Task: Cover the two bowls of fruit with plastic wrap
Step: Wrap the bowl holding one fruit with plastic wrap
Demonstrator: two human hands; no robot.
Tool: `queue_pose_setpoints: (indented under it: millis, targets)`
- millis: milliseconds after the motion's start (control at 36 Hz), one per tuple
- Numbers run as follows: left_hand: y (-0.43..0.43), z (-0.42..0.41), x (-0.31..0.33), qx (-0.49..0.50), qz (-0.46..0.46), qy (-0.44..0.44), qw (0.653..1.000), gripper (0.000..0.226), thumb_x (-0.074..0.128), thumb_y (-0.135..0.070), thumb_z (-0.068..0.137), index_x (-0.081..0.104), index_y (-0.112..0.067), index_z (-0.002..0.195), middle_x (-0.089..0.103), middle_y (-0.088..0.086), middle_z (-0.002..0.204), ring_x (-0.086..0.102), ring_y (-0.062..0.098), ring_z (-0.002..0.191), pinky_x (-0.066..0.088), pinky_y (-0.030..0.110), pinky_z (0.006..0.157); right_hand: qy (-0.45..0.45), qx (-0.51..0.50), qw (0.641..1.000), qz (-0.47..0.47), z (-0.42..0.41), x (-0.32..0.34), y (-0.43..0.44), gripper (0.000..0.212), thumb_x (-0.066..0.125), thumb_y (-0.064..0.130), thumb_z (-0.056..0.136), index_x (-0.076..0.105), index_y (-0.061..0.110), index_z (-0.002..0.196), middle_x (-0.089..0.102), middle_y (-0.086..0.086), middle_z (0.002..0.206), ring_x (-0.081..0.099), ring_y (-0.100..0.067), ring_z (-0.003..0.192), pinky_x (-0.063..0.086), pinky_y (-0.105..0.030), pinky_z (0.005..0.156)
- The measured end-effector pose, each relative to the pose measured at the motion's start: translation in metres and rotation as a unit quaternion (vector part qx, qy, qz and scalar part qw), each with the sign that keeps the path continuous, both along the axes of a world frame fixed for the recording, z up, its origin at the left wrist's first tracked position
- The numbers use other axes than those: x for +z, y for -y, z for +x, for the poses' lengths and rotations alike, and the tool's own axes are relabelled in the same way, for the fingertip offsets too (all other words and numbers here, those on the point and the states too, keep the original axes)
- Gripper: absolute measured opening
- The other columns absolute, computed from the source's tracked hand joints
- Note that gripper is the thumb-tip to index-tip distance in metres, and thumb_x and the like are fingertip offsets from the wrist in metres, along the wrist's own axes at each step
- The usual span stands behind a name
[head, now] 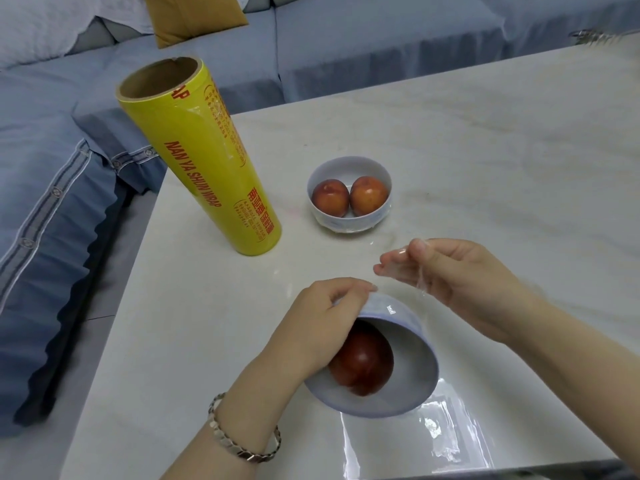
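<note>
Two white bowls sit on the pale marbled desk. The near bowl (391, 368), at six o'clock, is tipped, its mouth facing the camera, one dark red fruit (363, 362) inside; the left hand (322, 327) curls closed over its far rim. The right hand (450, 271), at four o'clock, pinches thin clear wrap (446, 431) between thumb and fingers; the film drapes down onto the desk (485, 161). The far bowl (349, 216), upright, holds two orange-red fruits. A yellow roll (204, 168) stands on end at ten o'clock.
</note>
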State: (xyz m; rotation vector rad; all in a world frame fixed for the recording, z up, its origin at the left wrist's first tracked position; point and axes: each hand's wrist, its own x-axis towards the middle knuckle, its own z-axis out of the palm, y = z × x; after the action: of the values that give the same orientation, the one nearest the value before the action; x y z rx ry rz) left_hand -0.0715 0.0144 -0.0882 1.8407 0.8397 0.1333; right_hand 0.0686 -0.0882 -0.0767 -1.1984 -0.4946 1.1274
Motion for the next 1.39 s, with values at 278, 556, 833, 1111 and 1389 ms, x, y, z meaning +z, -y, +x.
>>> queue_pose_setpoints:
  millis: [278,556,833,1111,1389]
  targets:
    - [0.006,-0.006,0.0,-0.038,0.023,0.043,0.998,0.03,0.045,-0.04,0.08,0.069,-0.04,0.099,0.069,-0.022,0.106,0.059,-0.006,0.105,0.045,0.021,0.097,-0.017,-0.105,0.993,-0.055,-0.006,-0.013,-0.007,0.016,0.066,-0.007,0.068,0.068,0.006,0.061,0.067,-0.003,0.052,0.066,-0.013,0.048,0.054,-0.017,0.051]
    - [0.002,-0.016,0.001,-0.092,0.013,0.108,0.99,0.028,0.044,-0.036,0.08,0.068,-0.047,0.09,0.069,-0.021,0.101,0.06,-0.001,0.102,0.041,0.009,0.086,0.063,-0.106,0.984,-0.131,-0.019,-0.029,-0.015,0.01,0.074,0.001,0.07,0.071,0.007,0.063,0.067,-0.004,0.057,0.054,-0.006,0.043,0.045,-0.014,0.045]
    - [-0.001,-0.018,-0.004,-0.091,0.008,0.135,0.987,0.031,0.042,-0.036,0.08,0.07,-0.033,0.092,0.06,-0.02,0.108,0.056,0.003,0.11,0.038,0.012,0.093,-0.089,-0.002,0.972,-0.217,-0.018,-0.043,-0.013,0.027,0.077,0.022,0.062,0.066,-0.001,0.07,0.065,-0.007,0.059,0.06,-0.012,0.05,0.048,-0.017,0.048]
    - [0.001,-0.01,0.004,-0.102,-0.011,0.075,0.992,0.029,0.042,-0.025,0.083,0.069,-0.035,0.089,0.068,-0.021,0.101,0.059,-0.002,0.102,0.043,0.013,0.088,-0.18,-0.078,0.959,-0.205,0.003,-0.042,-0.007,0.01,0.066,0.017,0.08,0.063,0.008,0.082,0.062,-0.005,0.071,0.058,-0.01,0.053,0.053,-0.018,0.051]
    - [-0.001,-0.011,0.003,-0.1,0.004,0.082,0.992,0.028,0.042,-0.022,0.082,0.065,-0.037,0.085,0.068,-0.018,0.092,0.061,0.001,0.094,0.043,0.011,0.08,0.342,-0.008,0.938,-0.057,-0.018,-0.011,0.034,0.021,0.062,0.045,0.073,0.07,0.031,0.087,0.067,0.026,0.095,0.06,0.01,0.091,0.039,-0.001,0.078]
